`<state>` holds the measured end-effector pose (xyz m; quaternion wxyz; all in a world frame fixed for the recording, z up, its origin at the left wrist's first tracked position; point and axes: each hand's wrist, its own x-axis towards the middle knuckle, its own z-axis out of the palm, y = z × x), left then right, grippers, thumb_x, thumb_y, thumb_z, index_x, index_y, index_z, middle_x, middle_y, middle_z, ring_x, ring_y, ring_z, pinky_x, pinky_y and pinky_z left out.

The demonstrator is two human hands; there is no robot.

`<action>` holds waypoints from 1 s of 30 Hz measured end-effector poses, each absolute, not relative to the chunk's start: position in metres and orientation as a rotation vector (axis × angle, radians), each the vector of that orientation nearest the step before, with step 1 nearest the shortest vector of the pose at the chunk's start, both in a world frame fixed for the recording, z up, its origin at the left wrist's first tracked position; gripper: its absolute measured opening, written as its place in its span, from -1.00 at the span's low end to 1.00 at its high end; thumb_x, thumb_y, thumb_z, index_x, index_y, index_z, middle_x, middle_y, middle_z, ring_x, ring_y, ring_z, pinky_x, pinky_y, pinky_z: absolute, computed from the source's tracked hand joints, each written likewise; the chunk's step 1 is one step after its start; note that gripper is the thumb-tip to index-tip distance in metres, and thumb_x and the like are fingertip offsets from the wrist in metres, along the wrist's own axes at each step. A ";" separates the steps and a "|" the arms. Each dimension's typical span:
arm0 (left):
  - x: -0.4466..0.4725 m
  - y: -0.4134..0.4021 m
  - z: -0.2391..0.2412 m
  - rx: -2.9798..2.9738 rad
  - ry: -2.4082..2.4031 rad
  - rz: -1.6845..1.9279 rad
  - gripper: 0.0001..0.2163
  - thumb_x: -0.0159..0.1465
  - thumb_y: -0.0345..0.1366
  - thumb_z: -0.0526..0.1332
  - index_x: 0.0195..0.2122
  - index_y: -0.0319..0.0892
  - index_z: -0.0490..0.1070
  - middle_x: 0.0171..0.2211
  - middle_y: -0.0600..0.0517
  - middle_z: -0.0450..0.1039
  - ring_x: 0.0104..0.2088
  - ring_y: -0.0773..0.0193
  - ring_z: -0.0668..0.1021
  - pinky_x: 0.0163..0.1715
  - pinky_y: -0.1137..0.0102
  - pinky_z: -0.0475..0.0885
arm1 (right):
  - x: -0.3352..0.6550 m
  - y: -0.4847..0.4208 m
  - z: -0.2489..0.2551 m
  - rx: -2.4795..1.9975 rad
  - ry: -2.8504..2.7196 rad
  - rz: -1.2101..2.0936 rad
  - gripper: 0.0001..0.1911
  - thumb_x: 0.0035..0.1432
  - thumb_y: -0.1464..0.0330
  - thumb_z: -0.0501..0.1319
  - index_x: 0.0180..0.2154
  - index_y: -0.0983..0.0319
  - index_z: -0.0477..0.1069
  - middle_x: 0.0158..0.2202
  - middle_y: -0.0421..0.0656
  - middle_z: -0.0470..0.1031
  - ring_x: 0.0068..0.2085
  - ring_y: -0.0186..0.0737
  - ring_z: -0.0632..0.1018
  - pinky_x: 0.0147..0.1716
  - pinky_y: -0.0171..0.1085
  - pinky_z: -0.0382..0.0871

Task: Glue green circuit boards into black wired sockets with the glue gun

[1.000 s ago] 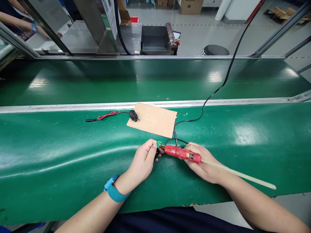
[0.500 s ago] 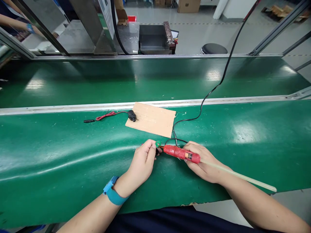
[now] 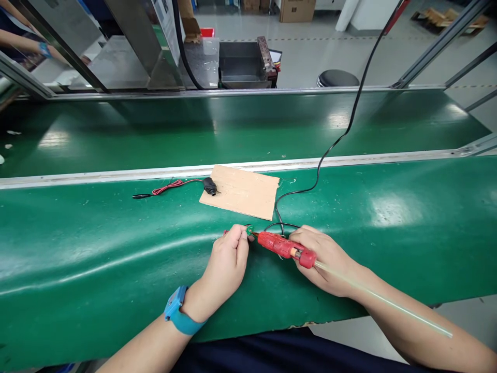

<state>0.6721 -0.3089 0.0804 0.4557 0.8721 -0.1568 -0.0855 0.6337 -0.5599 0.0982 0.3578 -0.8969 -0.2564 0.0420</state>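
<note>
My right hand (image 3: 328, 259) grips a red glue gun (image 3: 283, 246) with a long pale glue stick (image 3: 382, 300) trailing back over my forearm. Its nozzle points left at a small round green circuit board (image 3: 249, 230). My left hand (image 3: 227, 261), fingers curled, pinches that board against the green bench mat (image 3: 97, 248); a bit of red wire shows at its knuckles. A blue wrist strap (image 3: 176, 311) sits on my left wrist. The gun's black cord (image 3: 330, 150) loops away to the upper right.
A cardboard sheet (image 3: 240, 192) lies just beyond my hands. At its left edge rests a small black part (image 3: 210, 186) with a red-and-black lead (image 3: 166, 187). A green conveyor belt (image 3: 233, 124) runs behind a metal rail (image 3: 97, 174). Another person's arm (image 3: 23, 39) is far left.
The glue gun has tilted, its rear end and the glue stick dropping lower toward my right forearm. My left hand has shifted slightly and covers more of the green board.
</note>
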 end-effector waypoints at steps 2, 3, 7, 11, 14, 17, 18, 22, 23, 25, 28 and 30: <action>0.672 -0.308 0.081 2.172 -0.404 -0.187 -0.81 0.49 -0.32 -0.04 -0.28 -0.10 0.27 -0.40 0.06 0.40 -0.40 0.25 0.44 -0.33 0.34 0.25 | 0.635 -0.558 0.101 -2.331 -0.690 0.085 -0.93 0.38 0.35 0.08 -0.14 0.19 0.29 -0.27 -0.08 0.46 -0.30 -0.13 0.41 -0.28 -0.13 0.33; 0.672 -0.307 0.081 2.183 -0.410 -0.177 -0.81 0.49 -0.32 -0.04 -0.28 -0.10 0.27 -0.39 0.05 0.40 -0.40 0.24 0.44 -0.33 0.34 0.25 | 0.635 -0.557 0.102 -2.342 -0.707 0.071 -0.93 0.38 0.36 0.07 -0.14 0.20 0.29 -0.26 -0.07 0.46 -0.30 -0.13 0.41 -0.28 -0.13 0.33; 0.671 -0.305 0.081 2.208 -0.396 -0.149 -0.82 0.48 -0.31 -0.03 -0.27 -0.09 0.27 -0.44 0.07 0.37 -0.43 0.23 0.44 -0.37 0.34 0.24 | 0.636 -0.553 0.102 -2.417 -0.769 0.029 -0.88 0.38 0.35 0.06 -0.12 0.23 0.32 -0.25 -0.05 0.46 -0.30 -0.13 0.39 -0.27 -0.12 0.30; 0.673 -0.303 0.081 2.196 -0.347 -0.154 -0.81 0.48 -0.31 -0.03 -0.28 -0.09 0.29 -0.46 0.09 0.37 -0.45 0.24 0.43 -0.39 0.35 0.23 | 0.636 -0.549 0.103 -2.506 -0.793 0.038 -0.80 0.42 0.27 0.07 -0.09 0.26 0.36 -0.22 -0.01 0.47 -0.27 -0.11 0.37 -0.25 -0.11 0.28; 0.673 -0.301 0.081 2.185 -0.326 -0.164 -0.81 0.47 -0.31 -0.02 -0.28 -0.09 0.30 -0.44 0.08 0.40 -0.45 0.25 0.45 -0.39 0.36 0.23 | 0.638 -0.545 0.109 -2.556 -0.811 0.073 -0.75 0.44 0.26 0.05 -0.10 0.28 0.39 -0.21 0.01 0.47 -0.24 -0.07 0.38 -0.23 -0.10 0.27; 0.674 -0.300 0.081 2.200 -0.336 -0.140 -0.81 0.47 -0.31 -0.02 -0.29 -0.09 0.29 -0.40 0.05 0.44 -0.41 0.24 0.48 -0.37 0.36 0.26 | 0.640 -0.540 0.113 -2.584 -0.821 0.093 -0.73 0.44 0.26 0.05 -0.09 0.30 0.42 -0.21 0.02 0.48 -0.24 -0.06 0.39 -0.23 -0.10 0.26; 0.674 -0.300 0.081 2.204 -0.338 -0.132 -0.81 0.47 -0.32 -0.02 -0.29 -0.10 0.28 -0.39 0.04 0.46 -0.39 0.24 0.49 -0.35 0.36 0.27 | 0.640 -0.539 0.114 -2.592 -0.825 0.096 -0.72 0.44 0.26 0.06 -0.09 0.31 0.43 -0.21 0.02 0.48 -0.23 -0.06 0.39 -0.23 -0.10 0.25; 0.674 -0.297 0.080 2.179 -0.310 -0.153 -0.82 0.47 -0.30 -0.01 -0.25 -0.11 0.33 -0.34 0.01 0.53 -0.34 0.21 0.55 -0.28 0.34 0.34 | 0.639 -0.537 0.115 -2.658 -0.846 0.067 -0.72 0.42 0.25 0.08 -0.07 0.31 0.44 -0.20 0.03 0.48 -0.23 -0.05 0.37 -0.23 -0.09 0.24; 0.674 -0.295 0.079 2.160 -0.285 -0.170 -0.81 0.48 -0.29 0.00 -0.24 -0.11 0.36 -0.32 0.00 0.55 -0.32 0.21 0.56 -0.27 0.34 0.36 | 0.640 -0.538 0.114 -2.680 -0.846 0.047 -0.72 0.42 0.25 0.08 -0.06 0.30 0.44 -0.19 0.03 0.48 -0.23 -0.04 0.37 -0.24 -0.09 0.23; 0.674 -0.291 0.080 2.099 -0.219 -0.217 -0.79 0.48 -0.24 0.00 -0.22 -0.11 0.39 -0.29 -0.01 0.58 -0.30 0.20 0.57 -0.25 0.33 0.39 | 0.643 -0.541 0.112 -2.731 -0.825 0.013 -0.72 0.40 0.25 0.10 -0.03 0.29 0.44 -0.17 0.05 0.49 -0.22 -0.04 0.36 -0.25 -0.10 0.22; 0.670 -0.282 0.086 1.934 -0.106 -0.345 -0.74 0.49 -0.16 0.01 -0.25 -0.12 0.41 -0.28 -0.02 0.59 -0.30 0.21 0.57 -0.27 0.33 0.44 | 0.656 -0.550 0.104 -2.865 -0.712 -0.045 -0.75 0.37 0.28 0.14 -0.03 0.28 0.44 -0.15 0.06 0.49 -0.18 0.00 0.37 -0.24 -0.10 0.20; 0.665 -0.274 0.094 1.808 -0.038 -0.438 -0.72 0.48 -0.12 0.03 -0.26 -0.13 0.42 -0.28 -0.02 0.60 -0.33 0.23 0.56 -0.31 0.35 0.47 | 0.670 -0.558 0.094 -2.970 -0.607 -0.088 -0.78 0.33 0.32 0.17 -0.06 0.28 0.46 -0.14 0.08 0.49 -0.16 0.03 0.37 -0.24 -0.09 0.20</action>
